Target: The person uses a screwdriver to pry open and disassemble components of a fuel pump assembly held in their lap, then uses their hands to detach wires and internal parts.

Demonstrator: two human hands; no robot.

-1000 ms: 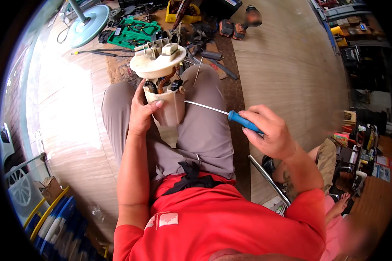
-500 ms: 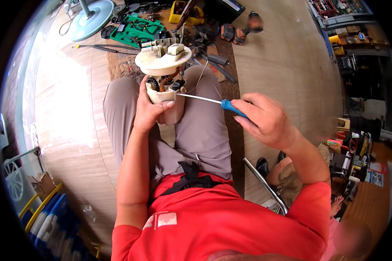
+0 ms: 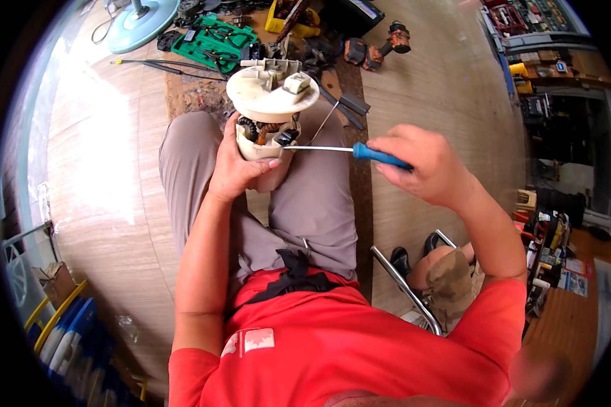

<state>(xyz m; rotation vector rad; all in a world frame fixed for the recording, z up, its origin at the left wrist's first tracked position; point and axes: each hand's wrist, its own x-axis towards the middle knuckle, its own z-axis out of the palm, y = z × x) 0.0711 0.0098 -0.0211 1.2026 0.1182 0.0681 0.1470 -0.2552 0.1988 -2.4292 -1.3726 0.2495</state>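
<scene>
A cream fuel pump module (image 3: pixel 268 104), with a round flange on top and a cup-shaped body below, is held upright above my thighs. My left hand (image 3: pixel 239 167) is wrapped round the left side of its body, thumb across the front. Between flange and cup show dark corrugated hoses, brown-orange tubing and a black part. A thin bent wire rod (image 3: pixel 326 121) sticks out on the right. My right hand (image 3: pixel 424 163) grips the blue handle of a screwdriver (image 3: pixel 373 154). Its shaft points left, the tip at the cup's upper right rim; whether it is wedged in cannot be told.
Beyond my knees lie a green tool case (image 3: pixel 214 42), a yellow bin (image 3: pixel 292 20) and an orange-black cordless drill (image 3: pixel 397 39). A blue round fan base (image 3: pixel 139 27) stands far left. Another person's leg (image 3: pixel 431 268) and a chrome tube (image 3: pixel 407 288) are at lower right.
The module has tilted and shifted slightly right, its flange now further over the cup. My right hand has moved a little right, and the screwdriver lies more level against the rim.
</scene>
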